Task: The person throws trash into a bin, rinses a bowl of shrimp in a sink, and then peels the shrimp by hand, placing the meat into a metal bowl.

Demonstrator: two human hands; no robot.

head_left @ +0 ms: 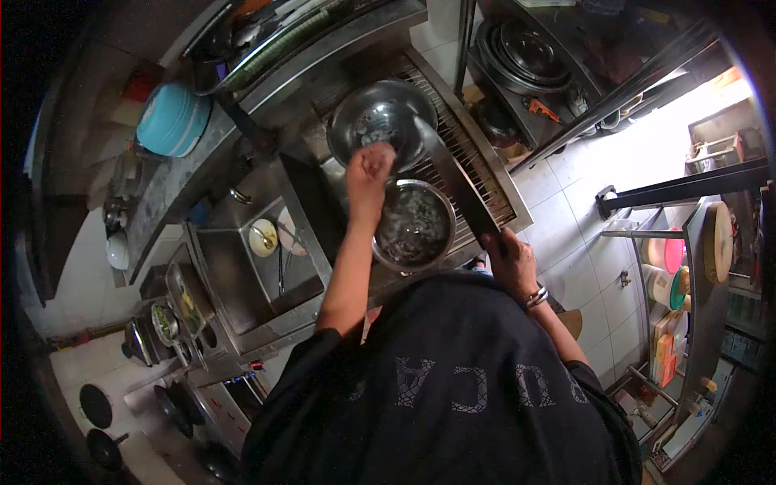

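Observation:
My left hand [372, 166] is closed above the near edge of a large steel bowl [347, 113]; what it holds, if anything, is too small to name. Some pale, wet-looking pieces lie in that bowl. My right hand [512, 263] grips the handle end of a long, broad knife [457, 178], whose blade reaches forward and left to the large bowl's right side. Between my hands stands a smaller steel pot [414, 226] holding dark pieces in liquid. Both vessels rest on a slatted metal rack [491, 191].
Left of the rack is a steel sink [234, 295] with a small pale bowl [263, 238] inside. A turquoise container [174, 120] stands on the upper-left ledge. Stacked pans [529, 52] fill a shelf at upper right. Tiled floor [566, 234] lies to the right.

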